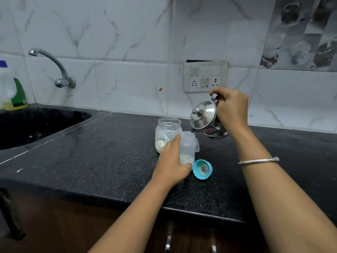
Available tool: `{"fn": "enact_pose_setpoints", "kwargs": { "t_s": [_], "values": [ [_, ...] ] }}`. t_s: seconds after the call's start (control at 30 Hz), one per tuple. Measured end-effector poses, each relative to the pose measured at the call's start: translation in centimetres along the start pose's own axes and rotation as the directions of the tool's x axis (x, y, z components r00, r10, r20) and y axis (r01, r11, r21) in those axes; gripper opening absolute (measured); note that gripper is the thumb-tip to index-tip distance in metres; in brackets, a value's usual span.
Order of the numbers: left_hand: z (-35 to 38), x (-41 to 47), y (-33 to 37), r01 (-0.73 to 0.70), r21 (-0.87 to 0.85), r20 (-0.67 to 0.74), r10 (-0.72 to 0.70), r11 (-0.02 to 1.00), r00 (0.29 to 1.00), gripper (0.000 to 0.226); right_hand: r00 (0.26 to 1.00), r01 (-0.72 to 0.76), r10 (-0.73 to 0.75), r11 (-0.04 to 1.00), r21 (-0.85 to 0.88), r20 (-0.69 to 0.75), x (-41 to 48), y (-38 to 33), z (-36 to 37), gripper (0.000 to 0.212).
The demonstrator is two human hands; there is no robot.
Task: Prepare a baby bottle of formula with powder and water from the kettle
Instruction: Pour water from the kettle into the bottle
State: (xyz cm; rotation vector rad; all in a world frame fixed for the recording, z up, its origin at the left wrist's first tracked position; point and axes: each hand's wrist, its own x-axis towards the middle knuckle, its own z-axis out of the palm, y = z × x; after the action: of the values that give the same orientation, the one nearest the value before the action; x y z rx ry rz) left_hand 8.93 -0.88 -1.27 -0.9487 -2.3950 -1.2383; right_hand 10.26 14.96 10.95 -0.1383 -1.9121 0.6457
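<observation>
A clear baby bottle (187,147) stands upright on the black counter (102,157), with pale powder at its bottom. My left hand (170,164) is wrapped around its left side. My right hand (230,106) grips the handle of a small steel kettle (205,118), tilted left so its spout sits over the bottle's open mouth. Behind the bottle is an open glass jar (166,133) of powder with a scoop inside. The bottle's teal cap (202,169) with its nipple lies on the counter just right of the bottle.
A dark sink (36,123) is set into the counter at left, under a wall tap (54,68). A dish-soap bottle (12,92) stands at the far left. A socket panel (206,76) is on the tiled wall behind the kettle.
</observation>
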Motion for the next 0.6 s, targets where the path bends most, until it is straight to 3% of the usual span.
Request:
{"fn": "enact_pose_setpoints", "kwargs": {
  "t_s": [0.6],
  "values": [
    [0.06,0.05,-0.15,0.004,-0.005,-0.009,-0.004,1.000,1.000,0.084,1.000,0.016,-0.016,1.000,-0.026,0.007,-0.04,-0.40,-0.23,0.040]
  ]
}}
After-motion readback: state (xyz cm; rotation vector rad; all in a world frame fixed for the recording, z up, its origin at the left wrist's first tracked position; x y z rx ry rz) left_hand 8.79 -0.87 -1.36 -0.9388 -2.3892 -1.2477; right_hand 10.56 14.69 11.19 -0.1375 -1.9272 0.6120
